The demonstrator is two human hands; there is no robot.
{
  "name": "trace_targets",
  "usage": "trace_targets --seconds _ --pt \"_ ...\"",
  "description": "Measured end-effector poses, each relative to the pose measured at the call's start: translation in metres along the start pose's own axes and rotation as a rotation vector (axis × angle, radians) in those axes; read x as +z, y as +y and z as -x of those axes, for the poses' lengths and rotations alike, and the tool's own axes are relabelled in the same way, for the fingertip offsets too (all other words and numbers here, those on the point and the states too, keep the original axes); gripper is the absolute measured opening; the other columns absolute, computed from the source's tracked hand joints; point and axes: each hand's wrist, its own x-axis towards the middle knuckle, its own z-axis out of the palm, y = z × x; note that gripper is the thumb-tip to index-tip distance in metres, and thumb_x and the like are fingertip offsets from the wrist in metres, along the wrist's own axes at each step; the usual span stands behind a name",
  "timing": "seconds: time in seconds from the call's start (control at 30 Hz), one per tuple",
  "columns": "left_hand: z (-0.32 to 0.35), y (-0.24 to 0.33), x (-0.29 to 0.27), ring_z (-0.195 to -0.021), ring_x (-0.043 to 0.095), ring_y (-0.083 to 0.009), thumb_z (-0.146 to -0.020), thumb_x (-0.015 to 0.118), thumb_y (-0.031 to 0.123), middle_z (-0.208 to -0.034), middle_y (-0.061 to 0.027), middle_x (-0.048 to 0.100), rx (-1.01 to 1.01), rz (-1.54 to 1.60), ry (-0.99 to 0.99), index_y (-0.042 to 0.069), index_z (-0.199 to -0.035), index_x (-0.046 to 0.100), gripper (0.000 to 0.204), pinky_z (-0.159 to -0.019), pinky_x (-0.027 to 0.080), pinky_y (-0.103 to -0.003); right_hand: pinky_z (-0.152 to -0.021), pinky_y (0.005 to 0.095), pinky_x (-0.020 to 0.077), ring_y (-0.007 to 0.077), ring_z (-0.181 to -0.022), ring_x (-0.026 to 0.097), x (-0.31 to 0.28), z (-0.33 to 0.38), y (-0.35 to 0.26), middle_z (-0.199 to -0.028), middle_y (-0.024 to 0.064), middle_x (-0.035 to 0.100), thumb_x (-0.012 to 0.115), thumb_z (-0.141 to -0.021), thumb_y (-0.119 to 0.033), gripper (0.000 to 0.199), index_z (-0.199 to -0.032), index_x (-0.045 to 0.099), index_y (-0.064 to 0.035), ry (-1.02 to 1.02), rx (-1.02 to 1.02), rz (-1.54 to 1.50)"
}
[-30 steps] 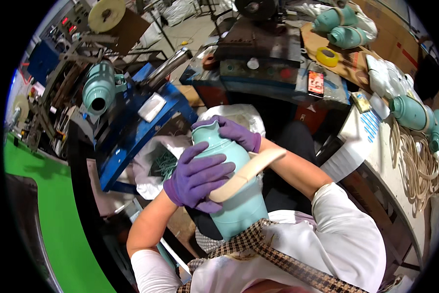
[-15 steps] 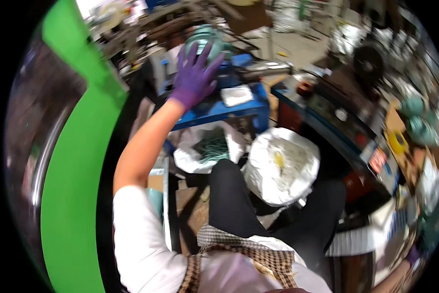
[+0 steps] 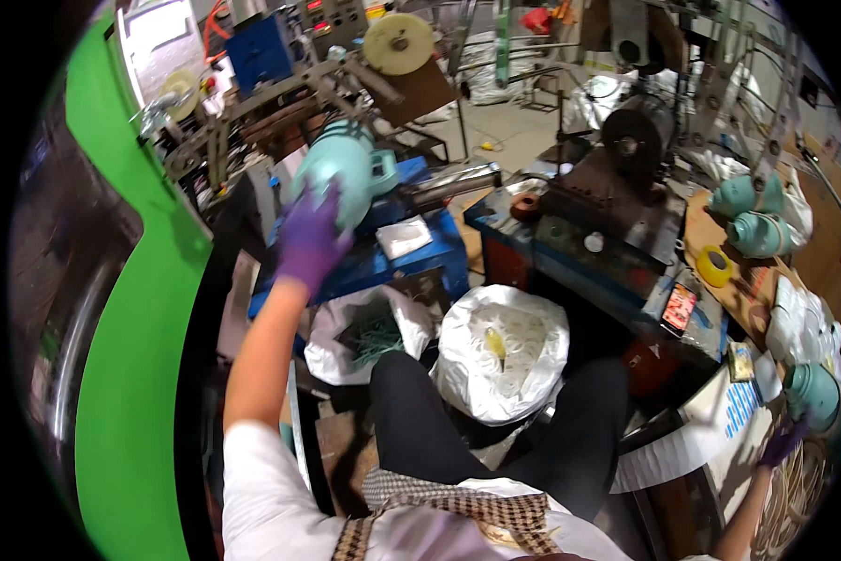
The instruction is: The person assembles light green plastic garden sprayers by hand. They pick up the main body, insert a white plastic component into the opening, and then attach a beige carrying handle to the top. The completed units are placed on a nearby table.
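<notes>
A pale teal jug (image 3: 332,173) with a side handle lies on the blue bench at the upper left. My left hand (image 3: 313,238), in a purple glove, rests against its rounded near end, fingers stretched out and a little blurred. At the lower right rim, my right hand (image 3: 783,441), also gloved in purple, is at the lower end of another teal jug (image 3: 811,393). Its fingers appear closed on that jug, though they are dark and partly hidden. A folded white cloth (image 3: 405,238) lies on the bench beside the first jug.
Between my knees stands a white sack (image 3: 503,407) of clear rings with a yellow-handled tool (image 3: 495,344). Left of it, another white sack (image 3: 332,360) holds green strips. A machine bench (image 3: 570,248) stands right, with a phone (image 3: 679,309), yellow tape roll (image 3: 713,266) and teal jugs (image 3: 759,234) beyond.
The view has swung, shifting the benches left and down. My left hand has come down onto the near end of the jug. My right hand and its jug have come further into view.
</notes>
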Motion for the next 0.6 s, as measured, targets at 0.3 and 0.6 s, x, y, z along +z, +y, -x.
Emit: trace_targets --seconds 0.3,0.6 --pt "0.139 0.039 0.009 -0.113 0.066 -0.0327 -0.092 0.066 0.038 -0.133 -0.0132 0.061 -0.667 2.286 -0.333 0.008 -0.143 0.049 0.062 -0.095 0.059 -0.051 -0.118 0.0386 0.033 0.0297 -0.14 0.045 -0.088 0.027 -0.163 -0.15 0.0134 0.05 0.063 -0.093 -0.007 0.054 -0.145 0.048 -0.004 -0.288 0.19 -0.134" --pt "-0.059 0.314 0.045 -0.118 0.06 -0.0284 -0.096 0.067 0.029 -0.133 -0.01 0.056 -0.416 2.586 -0.628 0.012 -0.136 0.044 0.049 -0.086 0.061 -0.046 -0.116 0.0379 0.0337 0.0277 -0.14 0.044 -0.08 0.03 -0.154 -0.149 0.0129 0.049 0.059 -0.09 0.0 0.055 -0.144 0.047 -0.0009 -0.226 0.396 -0.389"
